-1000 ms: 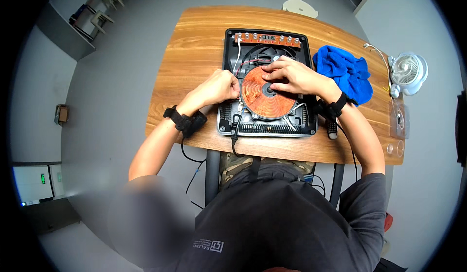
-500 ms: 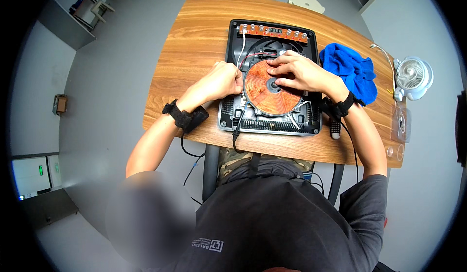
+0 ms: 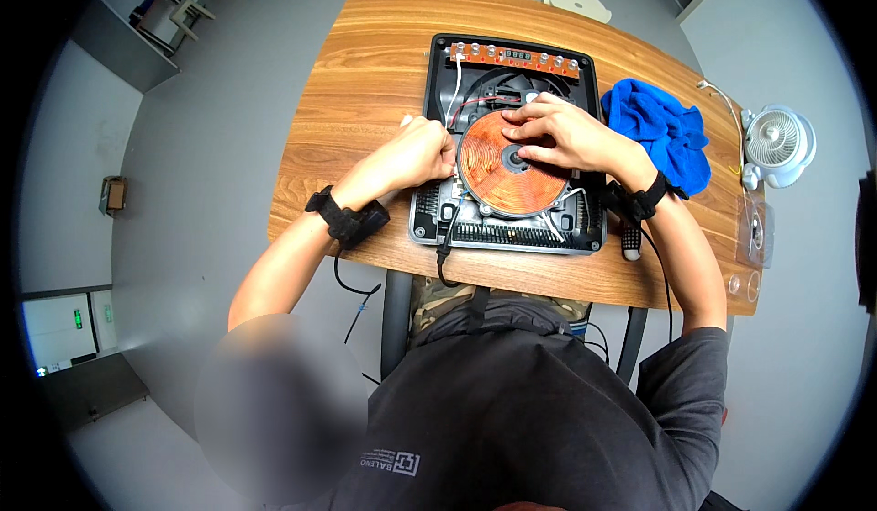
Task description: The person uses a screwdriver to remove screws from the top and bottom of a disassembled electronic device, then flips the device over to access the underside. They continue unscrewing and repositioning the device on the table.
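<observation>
An opened induction cooker (image 3: 438,219) lies on the table in front of me, its inside facing up. Its round copper coil (image 3: 493,182) sits over the middle of the housing. At the coil's left edge my left hand (image 3: 422,153) is closed, knuckles up, with its fingertips tucked out of sight; whatever they pinch is hidden. My right hand (image 3: 566,136) rests on the coil from the right, fingers apart and curved, with a fingertip near the central hub. Behind the coil, a black fan (image 3: 521,84) is partly covered. An orange circuit board (image 3: 512,57) runs along the far edge.
Right of the cooker lies a crumpled blue cloth (image 3: 653,127). Farther right stands a small white fan (image 3: 776,141) with a cable. A remote-like object (image 3: 630,242) lies by my right wrist. A black power cord (image 3: 443,255) leaves the cooker's near side. The wooden table (image 3: 365,63) has a pale stool (image 3: 575,2) beyond it.
Both hands stay at the coil in nearly the same places. My left elbow has shifted slightly outward.
</observation>
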`<state>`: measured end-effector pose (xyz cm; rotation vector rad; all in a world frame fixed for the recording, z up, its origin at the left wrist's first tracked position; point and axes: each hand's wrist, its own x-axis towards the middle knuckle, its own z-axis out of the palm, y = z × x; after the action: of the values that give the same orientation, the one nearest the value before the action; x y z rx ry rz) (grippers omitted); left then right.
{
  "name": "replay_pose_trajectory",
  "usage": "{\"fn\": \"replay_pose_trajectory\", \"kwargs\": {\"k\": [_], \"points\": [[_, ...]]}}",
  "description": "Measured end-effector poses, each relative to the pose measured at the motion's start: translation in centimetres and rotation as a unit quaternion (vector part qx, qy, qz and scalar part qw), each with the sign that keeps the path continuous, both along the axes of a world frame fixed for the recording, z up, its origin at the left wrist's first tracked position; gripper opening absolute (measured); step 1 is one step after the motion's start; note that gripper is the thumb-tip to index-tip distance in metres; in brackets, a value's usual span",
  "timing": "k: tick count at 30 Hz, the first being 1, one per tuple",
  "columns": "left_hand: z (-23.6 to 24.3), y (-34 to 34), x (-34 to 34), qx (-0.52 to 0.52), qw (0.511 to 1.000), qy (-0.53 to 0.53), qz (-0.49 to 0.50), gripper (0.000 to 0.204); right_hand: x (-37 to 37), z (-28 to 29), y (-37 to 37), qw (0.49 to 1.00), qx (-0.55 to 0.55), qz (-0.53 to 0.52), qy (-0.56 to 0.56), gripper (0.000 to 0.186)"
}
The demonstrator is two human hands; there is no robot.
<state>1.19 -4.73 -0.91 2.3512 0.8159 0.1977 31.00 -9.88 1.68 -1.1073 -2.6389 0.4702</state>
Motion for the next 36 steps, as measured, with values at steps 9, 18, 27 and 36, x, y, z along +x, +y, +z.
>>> {"fn": "replay_pose_trajectory", "kwargs": {"k": [9,18,27,36], "points": [[0.4,0.0,-0.5,-0.002,1.000,-0.018,0.011,0.017,-0.4,0.7,-0.3,1.000,-0.023,-0.018,-0.002,0.041],[0.7,0.2,-0.4,0.013,0.999,0.032,-0.020,0.010,-0.5,0.9,-0.5,1.000,-0.019,-0.016,-0.006,0.041],[0.9,0.3,0.1,0.006,0.999,0.036,-0.011,0.009,-0.7,1.0,-0.5,1.000,-0.024,-0.017,-0.008,0.042],[1.2,0.2,0.6,0.015,0.999,0.051,0.001,0.007,-0.7,1.0,-0.4,1.000,-0.024,-0.016,-0.012,0.042]]}}
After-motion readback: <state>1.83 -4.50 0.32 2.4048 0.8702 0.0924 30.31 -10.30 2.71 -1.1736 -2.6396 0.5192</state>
